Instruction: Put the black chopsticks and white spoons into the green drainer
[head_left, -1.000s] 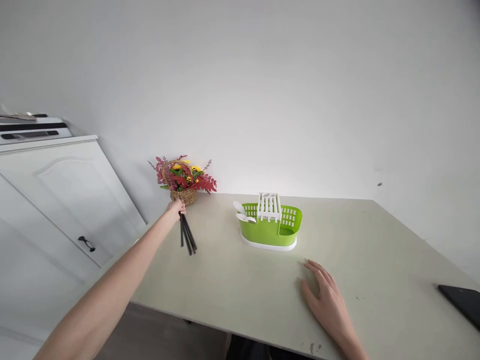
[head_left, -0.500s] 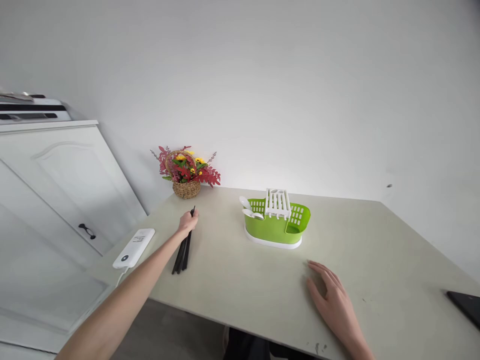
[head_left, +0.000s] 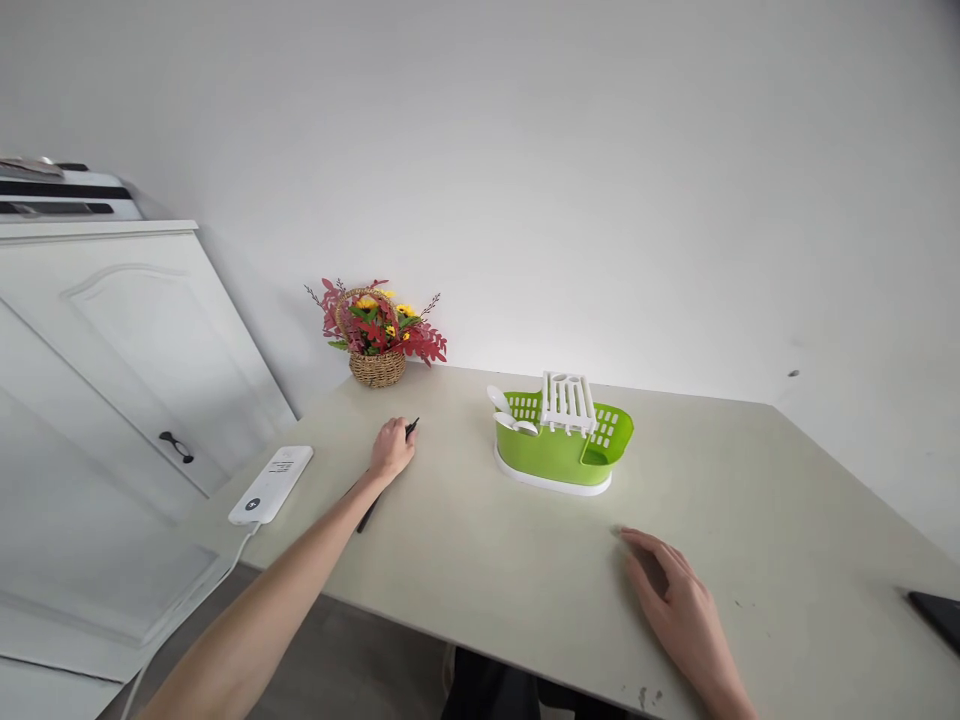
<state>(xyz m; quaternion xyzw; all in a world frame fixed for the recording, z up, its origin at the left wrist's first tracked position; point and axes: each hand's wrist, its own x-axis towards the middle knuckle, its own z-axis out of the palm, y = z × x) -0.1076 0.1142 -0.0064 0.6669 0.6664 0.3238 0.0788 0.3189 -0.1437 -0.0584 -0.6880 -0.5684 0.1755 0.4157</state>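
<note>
My left hand (head_left: 393, 447) is closed around a bundle of black chopsticks (head_left: 367, 516) low over the left part of the table. Their tips poke out beyond my fingers, and my hand and forearm hide most of their length. My right hand (head_left: 679, 600) rests near the table's front right, thumb apart from the fingers, holding nothing. Between the hands and farther back stands a green cutlery basket (head_left: 551, 460) on a white base. White spoons (head_left: 506, 412) lean in its left end, and a white slotted rack (head_left: 568, 402) sits across its middle.
A wicker basket of artificial flowers (head_left: 377, 368) stands by the wall at the back left. Near the left edge lies a white power bank (head_left: 271, 485) with a cable. A dark flat device (head_left: 937, 615) lies at the far right, and a white cabinet (head_left: 135, 400) adjoins the table.
My left hand has moved slightly right with the chopsticks, whose near ends now lie mostly behind my wrist and forearm. The whole view has shifted a little; my right hand stays in place.
</note>
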